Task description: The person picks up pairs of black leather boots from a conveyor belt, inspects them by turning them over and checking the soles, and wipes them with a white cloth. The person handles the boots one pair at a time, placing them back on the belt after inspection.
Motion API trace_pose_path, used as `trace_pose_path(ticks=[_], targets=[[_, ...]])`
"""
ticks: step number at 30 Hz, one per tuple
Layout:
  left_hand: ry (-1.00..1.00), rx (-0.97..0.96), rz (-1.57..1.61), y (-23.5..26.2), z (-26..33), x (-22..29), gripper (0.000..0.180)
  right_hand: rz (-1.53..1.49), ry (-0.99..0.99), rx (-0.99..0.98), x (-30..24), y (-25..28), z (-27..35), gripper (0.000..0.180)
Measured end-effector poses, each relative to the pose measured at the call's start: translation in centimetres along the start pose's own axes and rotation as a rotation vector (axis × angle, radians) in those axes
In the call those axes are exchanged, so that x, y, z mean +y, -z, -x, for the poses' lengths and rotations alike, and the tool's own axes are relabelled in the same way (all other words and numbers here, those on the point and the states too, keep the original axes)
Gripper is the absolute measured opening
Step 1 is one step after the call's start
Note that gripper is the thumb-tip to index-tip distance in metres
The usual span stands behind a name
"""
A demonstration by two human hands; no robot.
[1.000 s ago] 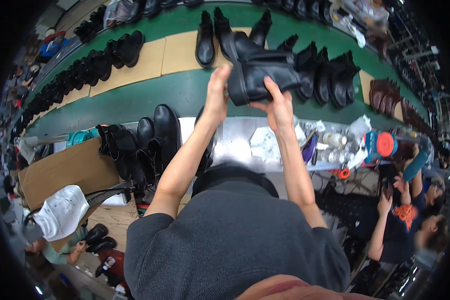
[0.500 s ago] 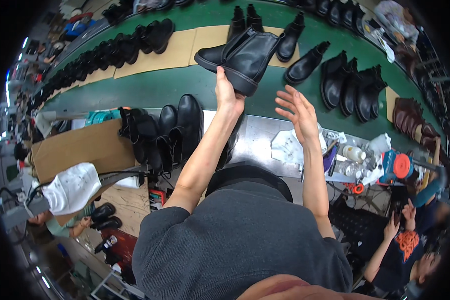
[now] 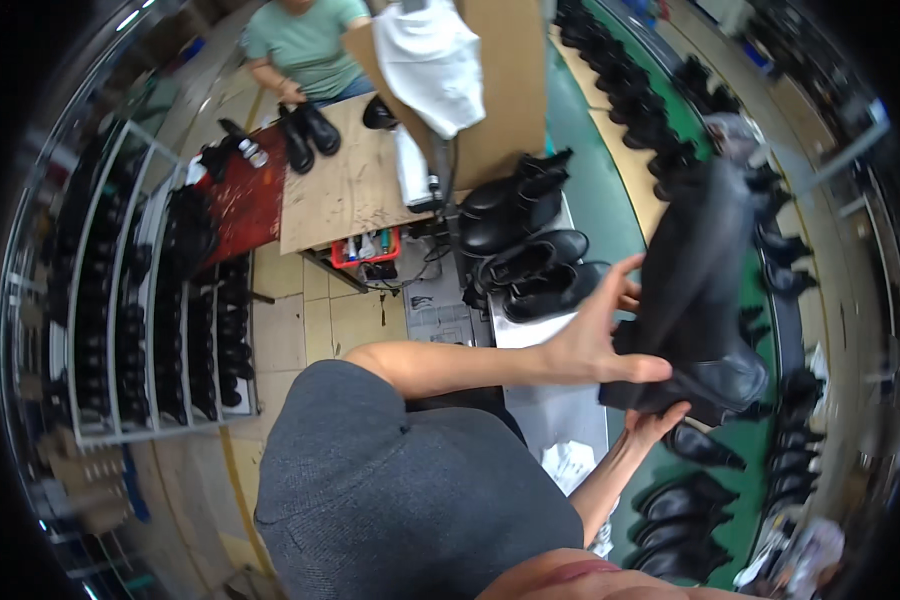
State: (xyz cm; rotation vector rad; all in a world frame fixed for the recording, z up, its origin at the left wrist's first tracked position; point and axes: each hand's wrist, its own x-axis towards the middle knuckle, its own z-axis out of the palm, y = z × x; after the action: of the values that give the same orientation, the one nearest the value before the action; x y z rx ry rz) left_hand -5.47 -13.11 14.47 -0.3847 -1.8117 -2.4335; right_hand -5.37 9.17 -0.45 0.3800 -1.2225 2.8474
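Observation:
A black ankle boot (image 3: 698,270) is raised between my two hands, slightly blurred, over the green bench. My left hand (image 3: 600,340) grips its near side, thumb low and fingers spread higher up behind it. From below, my right hand (image 3: 652,425) holds the boot near its sole, and its fingers are partly hidden. Closest to my left hand are black boots (image 3: 550,290) lying on the metal ledge (image 3: 560,397). Several black boots (image 3: 682,515) stand on the green bench (image 3: 610,175) past my right hand.
Rows of black shoes (image 3: 620,85) line the bench. Left of it are a wooden table (image 3: 345,195) with black boots (image 3: 308,135), a red crate (image 3: 365,247), and a shoe rack (image 3: 155,300). A seated person (image 3: 305,50) touches those boots. A white cloth (image 3: 430,65) hangs near cardboard (image 3: 510,90).
My view has turned left, bringing the wooden table and rack into sight. My right hand, open and apart before, now holds the boot with my left. The boot has been tilted upright.

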Motion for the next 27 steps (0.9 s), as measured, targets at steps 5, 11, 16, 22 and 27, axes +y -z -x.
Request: trace_pose_path(ticks=[5, 11, 16, 22, 27], targets=[[0.061, 0.275, -0.047, 10.6, 7.0, 6.2, 0.058, 0.498, -0.084, -0.323, 3.7, -10.6, -2.2, 0.082], [-0.256, 0.726, -0.141, 28.6, 14.5, 5.7, 0.058, 0.334, -0.407, -0.557, 9.0, -24.5, -4.3, 0.093], [-0.518, 1.311, 0.248, 41.8, 13.1, 7.8, 0.049, 0.525, -0.614, -0.372, 16.2, -23.8, -4.0, 0.053], [-0.392, 1.264, 0.635, 51.4, 8.2, 0.0, 0.045, 0.839, -0.735, -0.301, 21.9, -27.3, -3.9, 0.048], [-0.496, 0.930, 0.758, 51.4, 1.7, -0.2, 0.041, 0.914, -0.757, -0.308, 24.5, -30.2, -4.6, 0.049]])
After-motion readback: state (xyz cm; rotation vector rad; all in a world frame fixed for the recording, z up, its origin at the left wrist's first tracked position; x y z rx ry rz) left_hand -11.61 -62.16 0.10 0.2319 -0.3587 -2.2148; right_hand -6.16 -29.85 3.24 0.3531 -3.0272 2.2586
